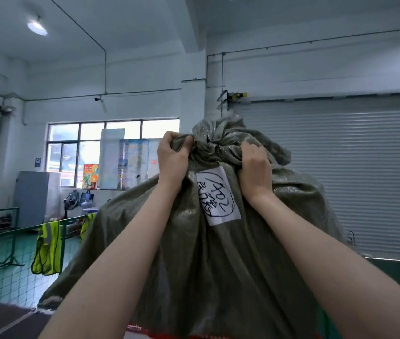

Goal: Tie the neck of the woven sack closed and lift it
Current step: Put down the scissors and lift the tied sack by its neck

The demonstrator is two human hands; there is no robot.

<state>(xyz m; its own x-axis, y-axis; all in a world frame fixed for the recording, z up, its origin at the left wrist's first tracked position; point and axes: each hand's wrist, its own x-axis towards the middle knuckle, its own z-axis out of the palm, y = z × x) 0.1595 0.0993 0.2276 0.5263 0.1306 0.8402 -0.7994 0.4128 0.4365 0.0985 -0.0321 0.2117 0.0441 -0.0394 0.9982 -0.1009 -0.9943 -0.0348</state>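
Nearest the camera, two bare forearms reach up and forward, and between them hangs the bulk of the woven sack (206, 265), a dull olive-grey weave with a faint sheen, full and wide, filling the middle of the view. A white label (218, 195) with black handwriting sits on its upper face, tilted slightly. The sack is held up in front of the person, its lower edge out of view, so whether it rests on anything cannot be told. At its top the neck (214, 140) is bunched into a twisted knot with loose fabric standing above it. The left hand (173, 155) is clenched on a fold of cloth just left of the knot; the right hand (255, 165) is closed on the fabric just right of it, fingers dug into the weave.

Behind on the left, a green tiled floor (3, 260) carries a green metal railing (22, 228) with a yellow safety vest (47, 250) draped over it. Farther back stand a grey cabinet (33, 194) and a window (96, 148). On the right, a ribbed roller shutter (353, 167) fills the wall, under a white ceiling with one round lamp (37, 26)
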